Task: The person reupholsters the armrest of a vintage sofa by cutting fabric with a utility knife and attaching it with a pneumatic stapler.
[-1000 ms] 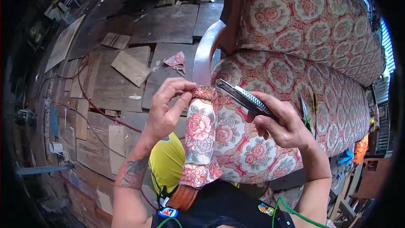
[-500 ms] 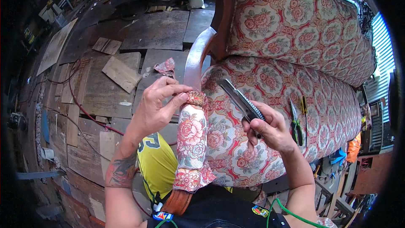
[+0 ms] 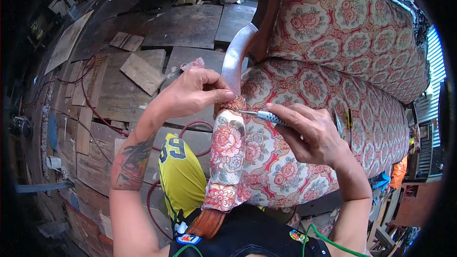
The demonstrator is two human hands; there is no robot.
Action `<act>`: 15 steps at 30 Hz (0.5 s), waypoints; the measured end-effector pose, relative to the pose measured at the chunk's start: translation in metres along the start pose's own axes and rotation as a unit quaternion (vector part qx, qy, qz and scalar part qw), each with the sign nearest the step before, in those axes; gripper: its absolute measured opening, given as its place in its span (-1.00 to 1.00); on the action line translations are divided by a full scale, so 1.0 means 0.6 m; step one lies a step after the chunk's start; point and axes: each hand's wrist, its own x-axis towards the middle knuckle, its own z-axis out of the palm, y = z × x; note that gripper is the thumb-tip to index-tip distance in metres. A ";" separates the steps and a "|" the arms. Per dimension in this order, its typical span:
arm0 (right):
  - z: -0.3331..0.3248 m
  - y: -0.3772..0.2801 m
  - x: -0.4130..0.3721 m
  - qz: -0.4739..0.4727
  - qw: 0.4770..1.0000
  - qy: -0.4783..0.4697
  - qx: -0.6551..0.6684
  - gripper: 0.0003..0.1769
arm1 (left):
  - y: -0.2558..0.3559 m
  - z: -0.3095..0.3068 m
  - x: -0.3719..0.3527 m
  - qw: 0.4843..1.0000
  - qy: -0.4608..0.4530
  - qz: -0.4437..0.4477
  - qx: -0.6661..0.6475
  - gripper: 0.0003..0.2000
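A wooden armrest (image 3: 232, 59) of the sofa carries a floral fabric cover (image 3: 227, 150) over its padded part. My left hand (image 3: 193, 93) pinches the bunched upper edge of this cover between thumb and index finger. In my right hand (image 3: 309, 133) is a utility knife (image 3: 271, 116), its handle gripped and its blade pointing left against the bunched fabric just below my left fingertips. The fabric hides whether the blade tip has gone in.
The floral sofa seat (image 3: 304, 85) and backrest (image 3: 352, 19) fill the right side. Green-handled snips (image 3: 339, 124) and a yellow-handled tool (image 3: 350, 119) lie on the seat. Wooden boards (image 3: 143, 74) and a red hose (image 3: 102, 123) cover the floor at left.
My right hand has brought the knife down and left, turning its blade onto the fabric edge. My left hand still pinches the cover. The whole view has shifted slightly.
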 end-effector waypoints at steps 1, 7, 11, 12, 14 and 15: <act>0.003 0.002 0.003 0.008 1.000 -0.021 -0.009 -0.44 | -0.002 -0.001 0.000 1.000 -0.013 -0.017 -0.023 -0.80; 0.016 0.004 0.011 0.015 0.997 -0.065 -0.029 -0.45 | -0.031 0.000 0.005 0.993 -0.018 -0.026 -0.117 -0.74; 0.023 -0.001 0.010 0.008 0.998 -0.041 -0.043 -0.46 | -0.031 0.002 0.004 0.986 -0.022 -0.034 -0.163 -0.83; 0.022 -0.005 0.011 0.007 0.998 -0.041 -0.044 -0.46 | -0.032 0.002 0.003 0.987 -0.016 -0.031 -0.156 -0.83; 0.015 -0.014 0.013 0.023 0.995 -0.070 -0.064 -0.43 | -0.033 0.003 0.002 0.988 -0.010 -0.027 -0.151 -0.83; 0.014 -0.017 0.015 0.023 0.995 -0.071 -0.065 -0.43 | -0.034 0.004 0.002 0.987 -0.010 -0.026 -0.157 -0.84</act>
